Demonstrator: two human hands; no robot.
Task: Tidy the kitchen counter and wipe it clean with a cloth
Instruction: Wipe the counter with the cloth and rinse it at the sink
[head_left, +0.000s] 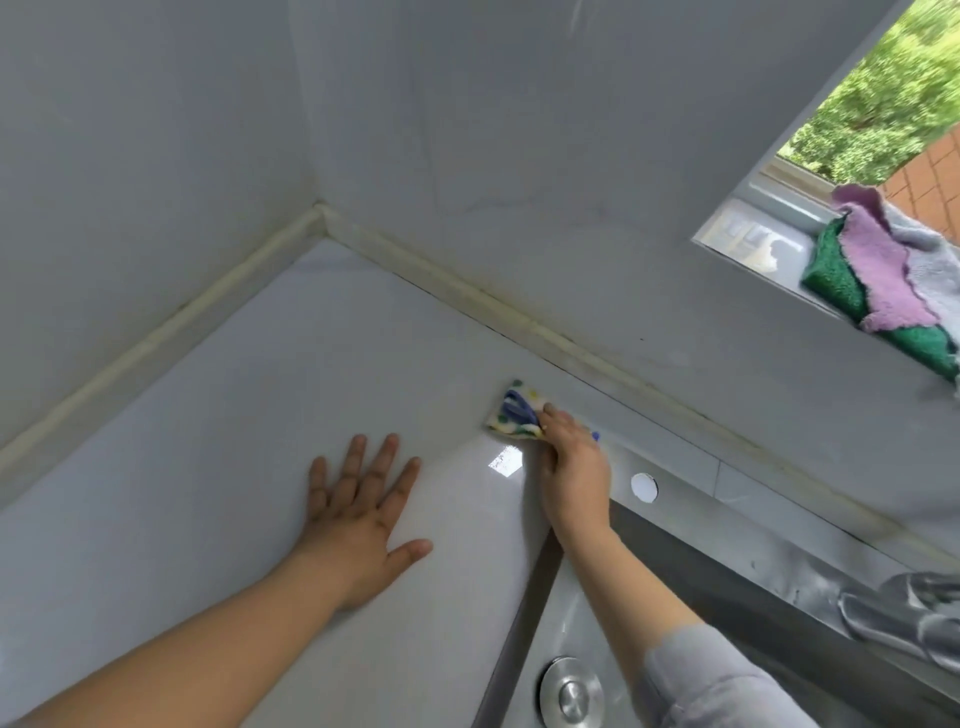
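Cloth (515, 417), folded, cream, blue-green pattern

No text, label, brand or number can be read anywhere. The cloth (514, 415) bears only blue and green blotches, no lettering.

Right hand (574, 467) covers the near end of the cloth (514, 415), so can't tell how the fingers hold it. Sink (576, 618) runs off the bottom edge. Grey thing (904, 618) at the right edge is blurry and cut off, maybe a rag. Sill rags (878, 280) get clipped on the right too.
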